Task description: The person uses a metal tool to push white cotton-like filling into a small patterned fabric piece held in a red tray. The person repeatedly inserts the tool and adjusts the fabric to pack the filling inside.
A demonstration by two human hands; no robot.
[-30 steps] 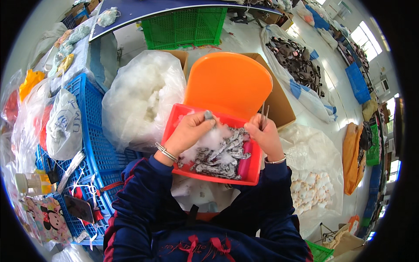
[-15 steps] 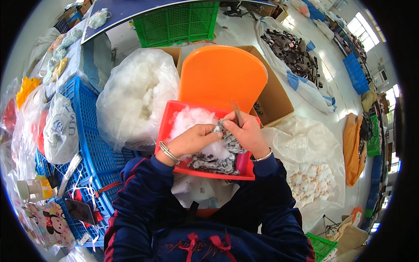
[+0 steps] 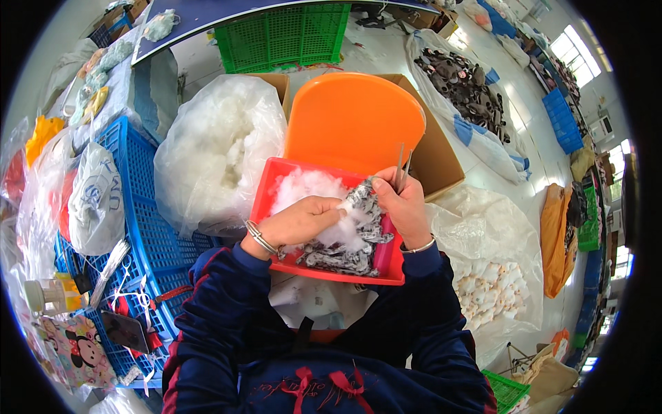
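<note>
Navy sleeves come up from the lower edge to a red tray (image 3: 276, 190) resting on the person's lap. Over the tray's middle, the left hand (image 3: 303, 221) has its fingers curled closed on a wad of white stuffing (image 3: 307, 186), with a metal bangle (image 3: 258, 237) at its wrist. Just beside it, at the tray's right edge, the right hand (image 3: 403, 207) pinches a grey-and-white patterned fabric piece (image 3: 362, 207) together with a pair of thin metal rods (image 3: 402, 165) that stick up past the fingers. More of the same patterned pieces lie along the tray's near edge. Behind the tray stands an orange plastic bin (image 3: 352, 121) in a cardboard box (image 3: 441, 159). To the left sit a clear bag of white stuffing (image 3: 217, 155) and a blue crate (image 3: 148, 234). Farther off is a green crate (image 3: 289, 34).
</note>
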